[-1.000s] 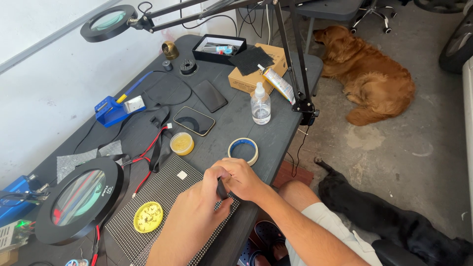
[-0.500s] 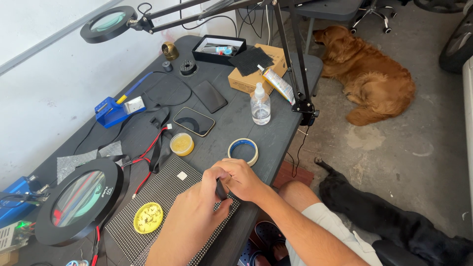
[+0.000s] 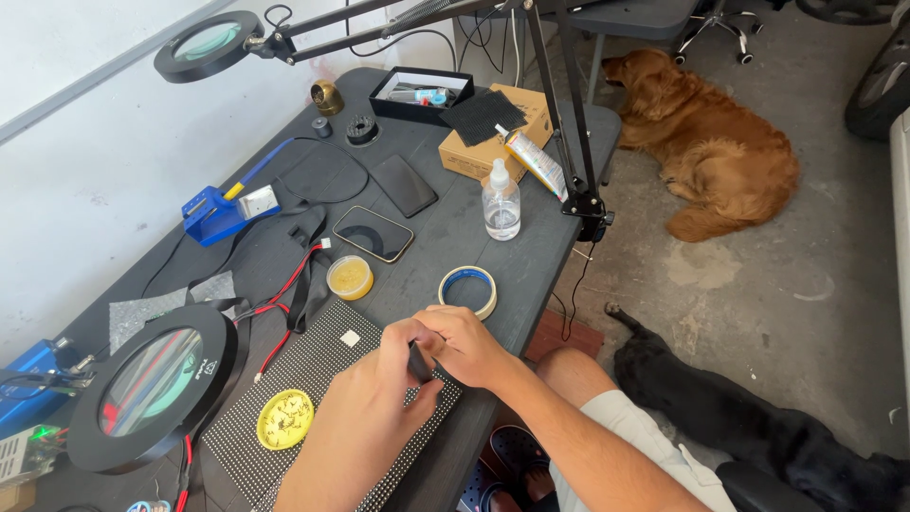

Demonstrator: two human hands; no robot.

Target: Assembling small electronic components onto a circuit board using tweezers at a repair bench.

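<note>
Fingers of both hands pinch one small black flat object, held upright over the near edge of the table; what kind of part it is cannot be told. Left hand comes in from the near edge, forearm low, thumb and forefinger closed on the object's left side. Right hand curls over from the right, fingertips bent down onto its top, wrist raised, forearm off the table's near-right edge. Beneath the hands lies a black rectangular panel with a fine dotted grid, matte, with a small white square chip on it. A shallow yellow round dish of tiny parts sits on the panel's near-left part. Just beyond the right hand, a roll of pale tape with a blue core. Left of that, a small round tub of yellow paste.
</note>
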